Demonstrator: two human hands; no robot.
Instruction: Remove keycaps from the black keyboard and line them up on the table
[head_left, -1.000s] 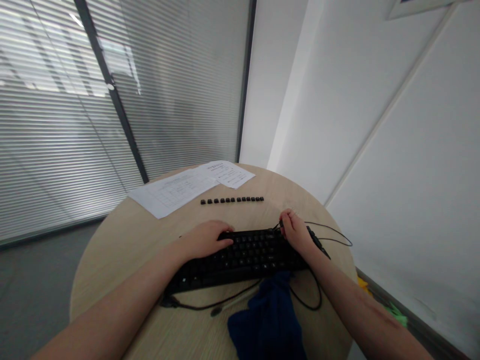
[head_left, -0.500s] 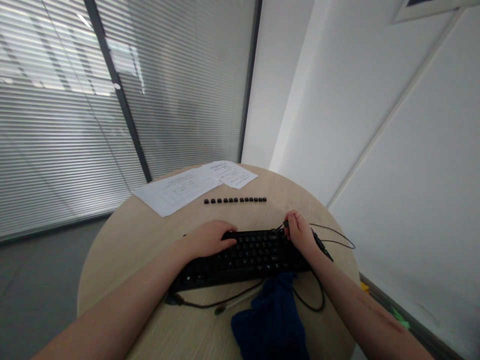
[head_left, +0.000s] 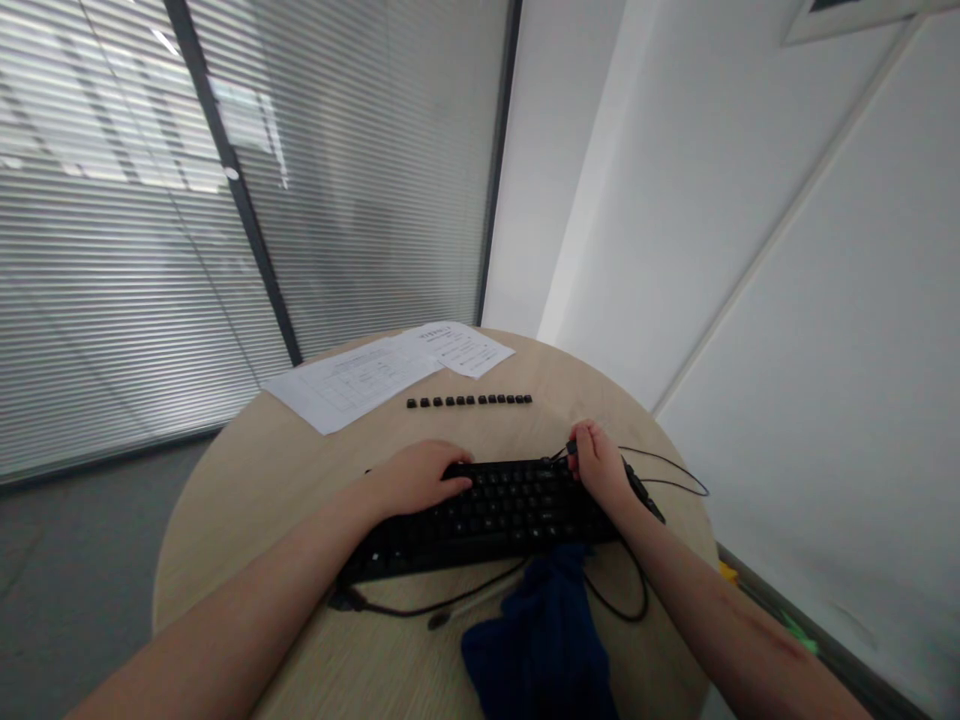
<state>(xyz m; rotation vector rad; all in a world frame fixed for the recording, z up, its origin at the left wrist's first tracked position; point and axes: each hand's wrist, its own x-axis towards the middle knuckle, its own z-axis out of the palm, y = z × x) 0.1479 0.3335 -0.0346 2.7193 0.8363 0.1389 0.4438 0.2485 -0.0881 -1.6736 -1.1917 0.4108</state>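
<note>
A black keyboard point(head_left: 487, 515) lies on the round wooden table, slightly tilted in view. My left hand point(head_left: 420, 478) grips its back left part, thumb on the keys and fingers over the far edge. Near the keyboard's back right, my right hand point(head_left: 592, 462) is closed on a small black keycap puller point(head_left: 571, 448), whose thin wires reach down to the top row of keys. Whether the wires are hooked on a key is too small to tell. Beyond the keyboard stands a row of several loose black keycaps point(head_left: 470, 400).
Printed paper sheets point(head_left: 360, 380) lie at the table's back left. A dark blue cloth point(head_left: 540, 640) and a thin brush-like stick point(head_left: 472, 605) are in front of the keyboard. Black cable point(head_left: 679, 465) loops at the right; more cable runs along the front. A white wall point(head_left: 810, 300) borders the right.
</note>
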